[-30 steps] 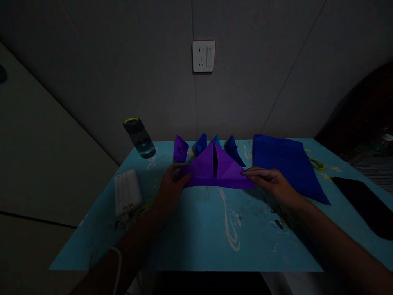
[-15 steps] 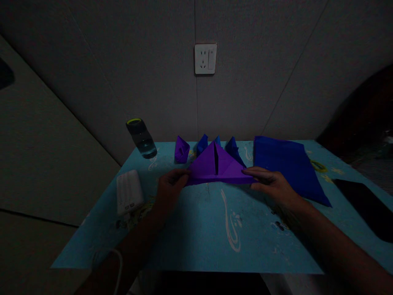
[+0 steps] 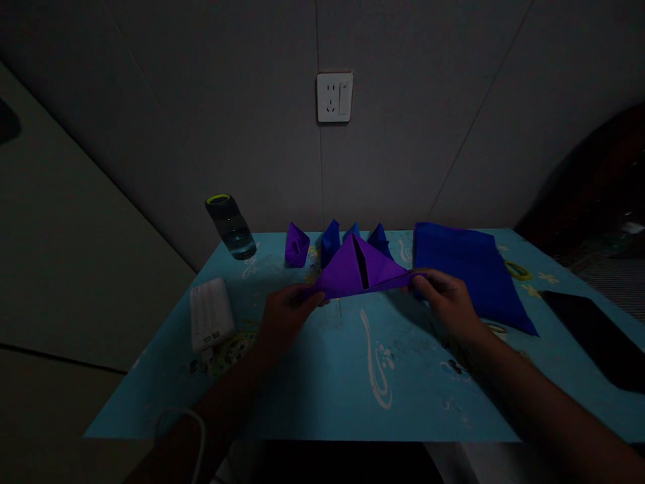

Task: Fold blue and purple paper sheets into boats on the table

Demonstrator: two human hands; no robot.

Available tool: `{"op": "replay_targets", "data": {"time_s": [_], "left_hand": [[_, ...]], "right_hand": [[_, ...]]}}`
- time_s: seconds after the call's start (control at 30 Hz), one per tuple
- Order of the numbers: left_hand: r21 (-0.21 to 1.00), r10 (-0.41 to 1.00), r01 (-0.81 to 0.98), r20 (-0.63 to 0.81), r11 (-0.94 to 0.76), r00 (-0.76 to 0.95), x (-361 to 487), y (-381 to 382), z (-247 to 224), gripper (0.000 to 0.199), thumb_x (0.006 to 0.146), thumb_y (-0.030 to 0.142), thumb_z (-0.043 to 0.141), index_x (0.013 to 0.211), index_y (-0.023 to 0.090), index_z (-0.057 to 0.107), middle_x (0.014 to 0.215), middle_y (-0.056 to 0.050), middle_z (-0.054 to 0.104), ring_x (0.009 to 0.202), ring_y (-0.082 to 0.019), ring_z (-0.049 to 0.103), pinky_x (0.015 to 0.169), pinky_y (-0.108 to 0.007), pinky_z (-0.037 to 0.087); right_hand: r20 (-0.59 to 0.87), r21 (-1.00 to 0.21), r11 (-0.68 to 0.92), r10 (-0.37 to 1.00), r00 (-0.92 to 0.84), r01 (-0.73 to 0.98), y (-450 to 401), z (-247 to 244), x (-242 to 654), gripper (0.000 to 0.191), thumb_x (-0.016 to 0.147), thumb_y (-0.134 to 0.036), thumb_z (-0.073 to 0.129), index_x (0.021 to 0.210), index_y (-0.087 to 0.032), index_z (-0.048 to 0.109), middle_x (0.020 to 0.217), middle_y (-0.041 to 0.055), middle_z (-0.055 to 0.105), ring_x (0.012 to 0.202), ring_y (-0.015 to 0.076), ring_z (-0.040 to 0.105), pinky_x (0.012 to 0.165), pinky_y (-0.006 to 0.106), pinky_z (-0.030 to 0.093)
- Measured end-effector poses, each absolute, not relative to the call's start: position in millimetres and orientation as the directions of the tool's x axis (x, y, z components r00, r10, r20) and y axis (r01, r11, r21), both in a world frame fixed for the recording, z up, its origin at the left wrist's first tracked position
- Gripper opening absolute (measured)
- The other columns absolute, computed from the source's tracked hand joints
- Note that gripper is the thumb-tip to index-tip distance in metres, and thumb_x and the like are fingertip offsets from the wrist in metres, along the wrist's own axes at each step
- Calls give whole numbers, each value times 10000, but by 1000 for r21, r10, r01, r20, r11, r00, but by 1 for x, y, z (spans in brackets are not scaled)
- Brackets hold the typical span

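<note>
A folded purple paper [image 3: 342, 270], triangular with a band along its bottom and a dark slit near its middle, is held above the table. My left hand [image 3: 289, 310] pinches its left end, thumb on the near side. At the right end, my right hand [image 3: 443, 296] grips the band between thumb and fingers. Behind the paper stand several folded paper shapes: a purple one [image 3: 297, 246] at the left, a dark blue one [image 3: 330, 243], a lighter blue one [image 3: 355, 229] partly hidden, and another dark blue one [image 3: 379, 240].
Blue sheets [image 3: 463, 269] lie on the patterned blue table [image 3: 322, 403] at the right, beside a dark flat object [image 3: 594, 336] and a yellowish ring [image 3: 518, 271]. At the left are a bottle [image 3: 232, 228] and a white power bank [image 3: 211, 314]. A white cable [image 3: 201, 430] crosses my left forearm.
The purple paper has tilted, its right end now higher than its left. My left thumb lies over its near side, and my right hand has shifted its grip at the right end.
</note>
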State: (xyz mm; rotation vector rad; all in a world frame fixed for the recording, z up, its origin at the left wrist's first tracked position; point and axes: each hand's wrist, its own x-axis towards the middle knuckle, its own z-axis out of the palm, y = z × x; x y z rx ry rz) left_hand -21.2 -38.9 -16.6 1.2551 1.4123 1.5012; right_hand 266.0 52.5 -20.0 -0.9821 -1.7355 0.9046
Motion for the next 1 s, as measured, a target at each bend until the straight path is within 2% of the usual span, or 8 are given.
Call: {"op": "replay_targets", "data": {"time_s": [0.1, 0.23, 0.37, 0.5, 0.67, 0.77, 0.9, 1.0], "left_hand": [[971, 942, 159, 217, -180, -257, -23, -39, -16, 181, 772, 336, 739, 828, 164, 752, 713, -36, 754, 710, -209, 742, 693, -309, 612], [902, 928, 294, 358, -316, -101, -22, -42, -14, 211, 815, 308, 687, 959, 186, 781, 907, -49, 702, 691, -146, 697, 654, -264, 593], [878, 932, 352, 360, -326, -35, -21, -43, -13, 244, 833, 307, 668, 1025, 204, 780, 898, -34, 656, 602, -104, 649, 597, -237, 568], [892, 939, 336, 340, -304, -53, -23, -41, -14, 212, 846, 332, 658, 950, 208, 795, 846, -34, 674, 630, -127, 657, 609, -239, 568], [901, 942, 300, 335, -315, -17, -24, -39, -18, 245, 882, 328, 623, 1032, 215, 780, 865, -42, 702, 690, -150, 691, 706, -278, 587], [925, 952, 229, 307, -302, 17, -23, -40, -20, 252, 887, 336, 622, 1038, 204, 776, 846, -47, 714, 698, -162, 707, 731, -299, 599], [947, 962, 171, 266, -272, 56, -22, -40, -23, 243, 880, 345, 640, 1023, 202, 775, 875, -51, 719, 718, -174, 724, 730, -309, 608], [959, 968, 139, 240, -249, 77, -22, -40, -25, 258, 880, 362, 643, 1031, 195, 770, 909, -61, 725, 730, -182, 733, 719, -313, 611]], "right_hand": [[422, -867, 472, 866, -268, 162, 52, -22, 265, 259, 878, -479, 640, 834, -246, 746, 860, 43, 730, 854, 228, 672, 816, 360, 525], [449, -846, 508, 842, -299, 160, 53, -24, 266, 248, 878, -469, 646, 823, -250, 749, 911, 48, 737, 902, 232, 681, 846, 363, 532], [435, -835, 519, 827, -357, 186, 49, -22, 264, 276, 902, -465, 621, 806, -239, 745, 934, 54, 739, 914, 228, 680, 847, 344, 528], [407, -845, 497, 837, -366, 197, 46, -20, 261, 301, 913, -467, 610, 780, -229, 737, 926, 60, 730, 910, 229, 671, 843, 339, 520], [417, -861, 491, 832, -366, 135, 46, -20, 261, 269, 875, -488, 658, 803, -240, 734, 875, 46, 713, 848, 219, 666, 788, 332, 525], [430, -840, 533, 770, -471, 104, 44, -19, 262, 247, 827, -497, 712, 864, -257, 755, 872, 46, 714, 827, 224, 664, 743, 341, 530], [349, -787, 576, 710, -611, 221, 39, -17, 263, 260, 849, -470, 691, 1031, -303, 772, 947, 46, 752, 885, 250, 676, 787, 385, 525], [317, -797, 557, 715, -624, 234, 37, -15, 260, 275, 912, -469, 605, 935, -268, 791, 938, 50, 749, 886, 246, 680, 799, 383, 527]]}}
